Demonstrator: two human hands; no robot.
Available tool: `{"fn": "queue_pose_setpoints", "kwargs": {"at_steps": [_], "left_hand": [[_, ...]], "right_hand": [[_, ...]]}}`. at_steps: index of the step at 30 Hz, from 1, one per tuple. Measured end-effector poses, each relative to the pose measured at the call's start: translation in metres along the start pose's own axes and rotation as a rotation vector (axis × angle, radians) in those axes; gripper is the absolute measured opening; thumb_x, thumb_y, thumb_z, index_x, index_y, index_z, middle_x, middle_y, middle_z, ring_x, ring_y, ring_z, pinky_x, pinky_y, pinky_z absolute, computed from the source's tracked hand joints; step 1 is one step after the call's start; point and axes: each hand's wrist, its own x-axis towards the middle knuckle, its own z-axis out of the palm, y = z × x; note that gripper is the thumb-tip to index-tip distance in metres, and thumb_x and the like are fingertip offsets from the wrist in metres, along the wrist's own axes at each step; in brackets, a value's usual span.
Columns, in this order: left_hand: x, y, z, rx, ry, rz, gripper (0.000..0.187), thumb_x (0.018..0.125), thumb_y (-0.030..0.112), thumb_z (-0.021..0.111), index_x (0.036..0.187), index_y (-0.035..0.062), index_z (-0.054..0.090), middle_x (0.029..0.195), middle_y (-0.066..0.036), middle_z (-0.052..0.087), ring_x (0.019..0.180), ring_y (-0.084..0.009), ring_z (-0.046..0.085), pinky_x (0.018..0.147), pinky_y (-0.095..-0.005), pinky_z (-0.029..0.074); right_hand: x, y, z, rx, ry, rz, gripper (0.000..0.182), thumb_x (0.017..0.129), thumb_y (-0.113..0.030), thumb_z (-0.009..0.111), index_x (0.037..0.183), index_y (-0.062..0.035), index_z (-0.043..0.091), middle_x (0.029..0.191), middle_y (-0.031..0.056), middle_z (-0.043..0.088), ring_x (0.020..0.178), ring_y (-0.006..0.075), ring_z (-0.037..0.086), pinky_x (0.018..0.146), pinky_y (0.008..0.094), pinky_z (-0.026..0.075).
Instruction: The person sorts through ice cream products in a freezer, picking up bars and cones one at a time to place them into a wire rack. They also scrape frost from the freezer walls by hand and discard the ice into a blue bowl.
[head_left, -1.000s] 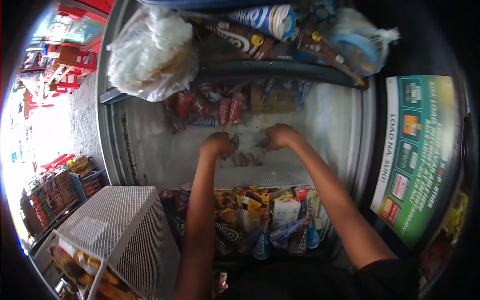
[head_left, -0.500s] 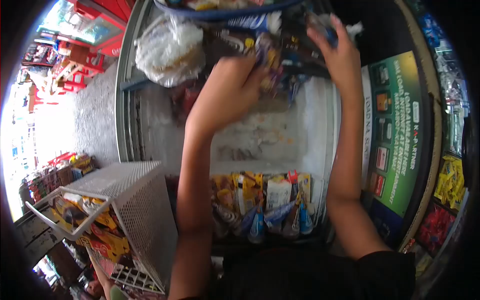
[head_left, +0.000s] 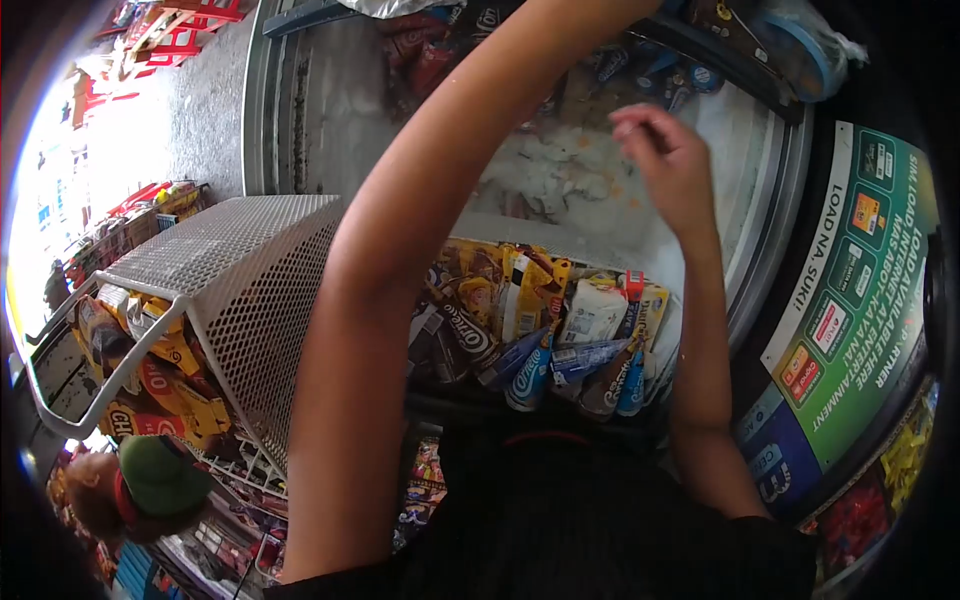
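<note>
My left arm reaches up across the freezer, and its hand is cut off by the top edge of the view. My right hand [head_left: 672,165] hovers over the frosted freezer floor [head_left: 570,175], its fingers curled in and nothing visible in them. Below the hands, Cornetto cones [head_left: 528,375] and yellow ice cream packs [head_left: 535,290] stand in a row at the near end of the freezer. Dark and red wrapped packs [head_left: 425,60] lie at the far left inside. Several blue-topped items [head_left: 690,80] rest near the dark crossbar [head_left: 715,62].
A white mesh basket [head_left: 265,265] with yellow packs [head_left: 165,385] stands at the left. A green load sign [head_left: 860,300] lines the right side. A blue-rimmed container [head_left: 808,55] is at the top right. A person in a green cap [head_left: 165,485] is at the lower left.
The view has shifted, so the freezer contents sit higher. My left arm has stretched farther away and its hand has left the view. My right hand's fingers have curled in.
</note>
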Motion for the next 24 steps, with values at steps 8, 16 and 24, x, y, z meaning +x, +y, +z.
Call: {"fn": "queue_pose_setpoints", "kwargs": {"at_steps": [8, 16, 24], "left_hand": [[-0.125, 0.061, -0.063, -0.261, 0.117, -0.379, 0.032, 0.077, 0.008, 0.068, 0.106, 0.0017, 0.055, 0.083, -0.011, 0.054, 0.064, -0.0238, 0.054, 0.053, -0.0322, 0.045], [-0.312, 0.09, -0.144, 0.052, -0.245, -0.921, 0.021, 0.084, 0.0, 0.055, 0.105, 0.0013, 0.059, 0.097, -0.016, 0.056, 0.09, -0.0317, 0.057, 0.077, -0.039, 0.046], [-0.305, 0.06, -0.15, 0.055, -0.328, -0.824, 0.019, 0.082, -0.001, 0.056, 0.101, 0.0005, 0.06, 0.093, -0.014, 0.06, 0.085, -0.0315, 0.058, 0.074, -0.0403, 0.047]], "right_hand": [[-0.049, 0.116, 0.089, 0.396, -0.655, 0.321, 0.031, 0.082, -0.013, 0.062, 0.112, -0.0067, 0.058, 0.108, 0.0087, 0.062, 0.101, 0.023, 0.058, 0.088, 0.0383, 0.043], [-0.021, 0.057, 0.234, -0.167, -1.095, -0.144, 0.038, 0.081, -0.012, 0.054, 0.118, -0.0052, 0.057, 0.115, 0.0181, 0.06, 0.105, 0.0317, 0.058, 0.089, 0.0384, 0.045], [0.05, 0.139, 0.193, -0.255, -1.331, 0.017, 0.03, 0.088, -0.024, 0.054, 0.11, -0.006, 0.062, 0.099, 0.0104, 0.066, 0.09, 0.0169, 0.059, 0.078, 0.0334, 0.047]]}}
